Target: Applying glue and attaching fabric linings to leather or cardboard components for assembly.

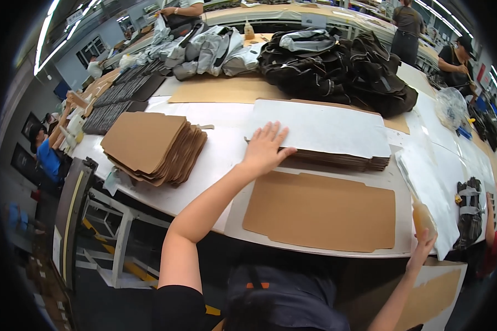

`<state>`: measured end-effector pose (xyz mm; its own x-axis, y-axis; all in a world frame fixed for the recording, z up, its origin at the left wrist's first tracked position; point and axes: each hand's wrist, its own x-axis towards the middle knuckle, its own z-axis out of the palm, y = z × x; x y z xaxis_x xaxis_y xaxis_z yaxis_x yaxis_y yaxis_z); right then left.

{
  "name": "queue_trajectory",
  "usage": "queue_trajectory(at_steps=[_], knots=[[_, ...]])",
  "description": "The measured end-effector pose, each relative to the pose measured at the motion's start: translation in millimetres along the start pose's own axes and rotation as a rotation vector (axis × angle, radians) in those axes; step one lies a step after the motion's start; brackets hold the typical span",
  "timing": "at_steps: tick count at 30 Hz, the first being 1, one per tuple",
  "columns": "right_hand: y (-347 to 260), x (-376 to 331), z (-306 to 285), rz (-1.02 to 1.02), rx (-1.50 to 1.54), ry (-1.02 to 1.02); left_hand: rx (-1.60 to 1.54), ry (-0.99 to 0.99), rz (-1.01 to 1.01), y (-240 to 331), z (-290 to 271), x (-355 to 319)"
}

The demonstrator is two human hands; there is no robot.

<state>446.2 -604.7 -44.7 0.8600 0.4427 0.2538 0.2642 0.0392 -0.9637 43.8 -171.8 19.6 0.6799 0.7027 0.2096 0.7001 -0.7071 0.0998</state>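
Observation:
My left hand [266,147] lies flat, fingers spread, on the left end of a stack of flat boards [337,160] topped by a white sheet [326,129]. In front of that stack a single brown cardboard panel [320,211] lies flat on the white table [221,160]. My right hand [423,244] is at the table's front right edge, closed around the bottom of a translucent squeeze bottle [419,212] with amber liquid, which tilts up to the left.
A fanned stack of brown cardboard panels [154,146] sits to the left. Piles of black bags [337,69] and grey garments [210,52] fill the back. Dark sheets [121,96] lie far left. Other people stand at the back and at both sides.

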Motion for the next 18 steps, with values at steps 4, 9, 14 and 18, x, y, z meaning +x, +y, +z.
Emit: queue_trajectory(at_steps=[4, 9, 14, 18], knots=[[-29, -2, 4, 0.161, 0.508, -0.039, -0.073, 0.045, -0.248, -59, 0, -13], [-35, 0, 4, 0.275, 0.7, -0.091, -0.358, 0.382, -0.402, -131, 32, -36], [-34, -10, 28, 0.069, 0.363, 0.063, -0.781, 0.595, -0.512, -140, 66, -46], [-58, -13, 62, -0.153, 0.106, 0.12, -0.98, 0.664, -0.494, -150, 61, -51]])
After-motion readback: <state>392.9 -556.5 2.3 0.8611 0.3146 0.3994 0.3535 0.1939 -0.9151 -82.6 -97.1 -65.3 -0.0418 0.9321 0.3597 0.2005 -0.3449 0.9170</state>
